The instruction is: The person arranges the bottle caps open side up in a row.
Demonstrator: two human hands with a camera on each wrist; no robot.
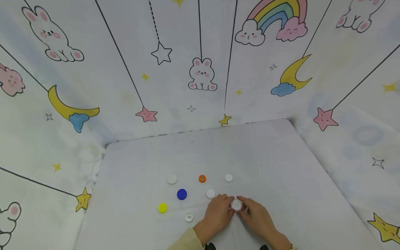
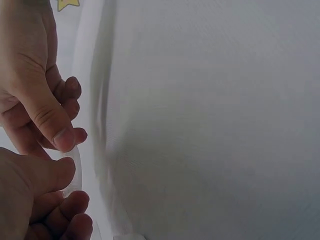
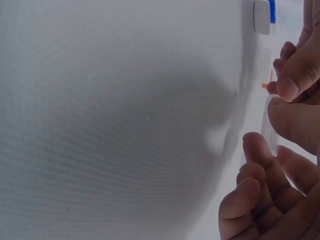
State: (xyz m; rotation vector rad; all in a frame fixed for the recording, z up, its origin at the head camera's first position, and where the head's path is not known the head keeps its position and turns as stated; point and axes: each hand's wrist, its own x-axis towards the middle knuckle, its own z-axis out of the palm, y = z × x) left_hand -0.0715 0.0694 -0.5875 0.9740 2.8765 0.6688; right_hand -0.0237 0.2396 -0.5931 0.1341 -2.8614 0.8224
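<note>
A round white bottle cap (image 1: 236,205) sits between my two hands, its pale ridged side (image 2: 76,172) visible in the left wrist view. My left hand (image 1: 217,212) grips its left side with thumb and fingertips. On the opposite side my right hand (image 1: 258,214) holds it too, thumb near me and index finger at the far edge. Both thumbs are close together in the right wrist view, where the cap (image 3: 270,127) shows partly behind the fingers. Just beyond the left hand's fingers lies another white cap (image 1: 210,193).
Left of the hands lie a blue cap (image 1: 182,194), a yellow cap (image 1: 162,208) and a small white cap with a raised ring (image 1: 189,217). Farther back are an orange cap (image 1: 202,178) and two white caps (image 1: 172,179) (image 1: 228,177). Patterned cloth walls (image 1: 175,90) enclose the white table (image 1: 131,166).
</note>
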